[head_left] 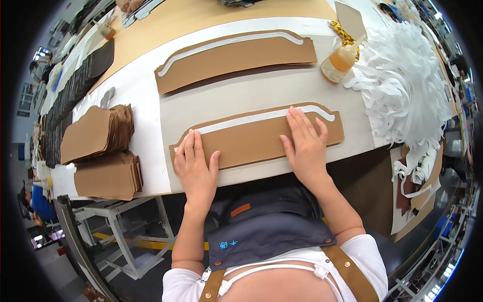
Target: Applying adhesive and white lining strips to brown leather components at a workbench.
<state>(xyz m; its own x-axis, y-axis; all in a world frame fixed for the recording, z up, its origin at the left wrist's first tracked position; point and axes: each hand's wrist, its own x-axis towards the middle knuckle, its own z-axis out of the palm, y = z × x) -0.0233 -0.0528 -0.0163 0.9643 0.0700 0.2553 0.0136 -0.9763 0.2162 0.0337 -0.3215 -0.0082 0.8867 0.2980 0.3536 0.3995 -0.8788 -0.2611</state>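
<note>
A long brown cut piece with a white strip along its upper edge lies on a grey board near the table's front edge. My left hand presses flat on its left end, fingers together. My right hand lies flat on its right part, fingertips touching the white strip. Neither hand grips anything. A second brown piece with the same kind of white strip lies farther back.
Two stacks of brown pieces sit at the left. A glue bottle with amber liquid stands at the back right beside a heap of white paper strips. Dark stacked pieces run along the far left.
</note>
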